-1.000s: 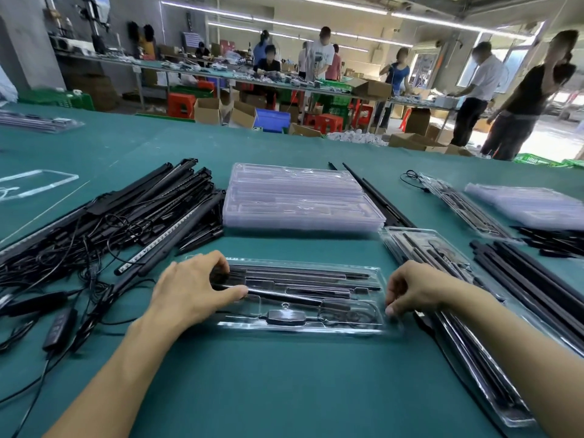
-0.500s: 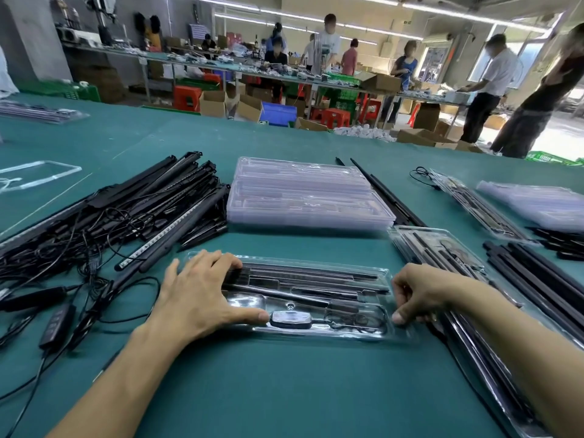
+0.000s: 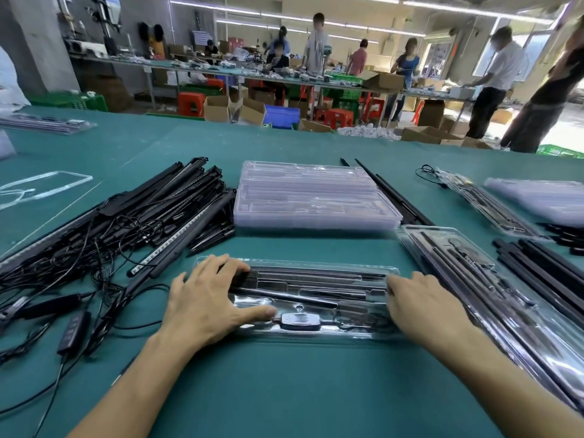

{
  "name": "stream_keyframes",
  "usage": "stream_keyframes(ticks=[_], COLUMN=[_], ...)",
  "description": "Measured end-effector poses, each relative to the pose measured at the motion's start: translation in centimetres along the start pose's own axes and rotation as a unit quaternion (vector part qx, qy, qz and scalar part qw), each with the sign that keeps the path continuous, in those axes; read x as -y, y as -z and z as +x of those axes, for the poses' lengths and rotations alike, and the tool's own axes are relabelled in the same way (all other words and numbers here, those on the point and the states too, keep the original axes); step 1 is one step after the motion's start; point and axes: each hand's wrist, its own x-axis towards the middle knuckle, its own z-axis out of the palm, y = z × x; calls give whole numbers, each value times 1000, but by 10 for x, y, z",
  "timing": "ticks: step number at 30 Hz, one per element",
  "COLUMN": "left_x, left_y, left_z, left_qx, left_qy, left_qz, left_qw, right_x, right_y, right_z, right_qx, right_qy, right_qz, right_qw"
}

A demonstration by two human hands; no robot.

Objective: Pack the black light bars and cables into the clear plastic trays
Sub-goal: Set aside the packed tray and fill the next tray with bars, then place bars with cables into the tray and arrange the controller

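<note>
A person's two bare hands press flat on a clear plastic tray lying on a green table, seen from the head camera. The left hand rests on the tray's left end with fingers spread, the thumb stretched along the near edge toward a black controller seated in the tray. The right hand lies open, palm down, over the tray's right end, gripping nothing. Black light bars lie lengthwise in the tray's far slots, and a coiled cable sits in the near right pocket. To the left, a loose pile of light bars and cables sprawls across the table. Beyond the tray stands a stack of empty trays. On the right, a filled tray lies at an angle, beside more black bars. In the far background, workers stand at long benches.
</note>
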Motion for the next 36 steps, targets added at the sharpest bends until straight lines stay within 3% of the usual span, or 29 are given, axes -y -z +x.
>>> stream_keyframes(ticks=[3, 6, 8, 10, 13, 20, 24, 29, 33, 36], left_x=[4, 4, 3, 3, 8, 23, 27, 10, -10, -30], left_y=[-1, 1, 2, 5, 7, 13, 17, 36, 48, 49], left_z=[2, 2, 1, 2, 5, 20, 25, 24, 29, 32], left_qx=[-97, -163, -148, -123, -89, -48, -85, -250, -339, -405], left_qy=[52, 135, 162, 191, 214, 271, 240, 97, 43, 90], left_qz=[-60, -79, -42, -27, -22, -22, -139, -273, -280, -310], left_qw=[992, 974, 975, 973, 973, 961, 957, 924, 897, 856], right_x=[7, 15, 24, 30, 32, 31, 29, 35, 54, 73], right_y=[-8, -11, -16, -28, -42, -47, -42, -37, -26, -14], right_z=[-11, -8, -7, -10, -16, -15, -19, -42, -61, -67], right_qx=[-38, -42, 19, 48, 26, -9, -89, -344, -319, -191], right_qy=[-29, 11, 31, 36, 37, 41, 34, 59, 140, 106], right_qz=[-6, 75, 154, 140, 93, 133, 271, 319, 416, 535], right_qw=[999, 996, 987, 988, 995, 990, 958, 881, 840, 816])
